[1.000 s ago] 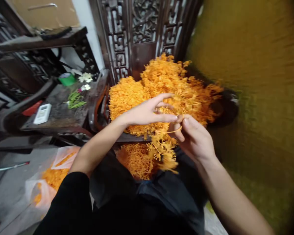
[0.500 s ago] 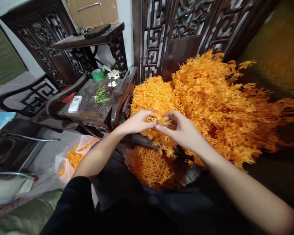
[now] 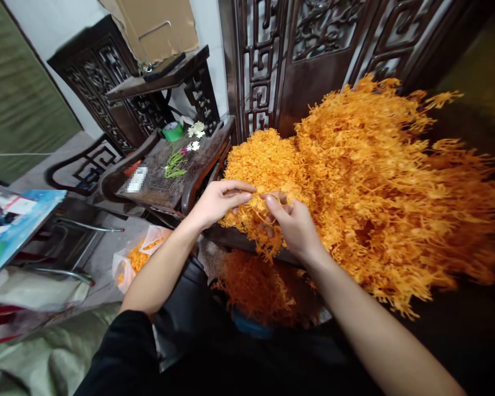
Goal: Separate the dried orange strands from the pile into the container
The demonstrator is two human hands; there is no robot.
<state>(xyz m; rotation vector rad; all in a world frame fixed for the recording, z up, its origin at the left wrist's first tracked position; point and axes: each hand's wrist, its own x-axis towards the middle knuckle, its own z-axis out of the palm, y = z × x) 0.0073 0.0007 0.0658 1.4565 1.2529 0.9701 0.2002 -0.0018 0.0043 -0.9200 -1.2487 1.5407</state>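
Note:
My right hand (image 3: 297,223) is closed, its thumb and fingers pinching a thin orange plastic flower stem (image 3: 277,199). My left hand (image 3: 218,202) is just to its left, thumb and forefinger drawn close together. Whether anything sits between those left fingertips is lost against the orange behind them. Both hands hover over the near edge of a big heap of orange artificial flower pieces (image 3: 371,181). Below the hands, a darker bunch of orange stems (image 3: 256,286) lies close to my lap.
A carved dark wooden chair (image 3: 206,159) on the left carries green tape (image 3: 173,131), green stems (image 3: 175,164) and white flowers (image 3: 196,130). A plastic bag (image 3: 126,272) with orange pieces is on the floor. A blue-topped table (image 3: 33,220) stands at far left.
My hands have drawn apart a little; the right has turned and closed more on the orange stem. The view has shifted, bringing more of the blue-topped table into sight.

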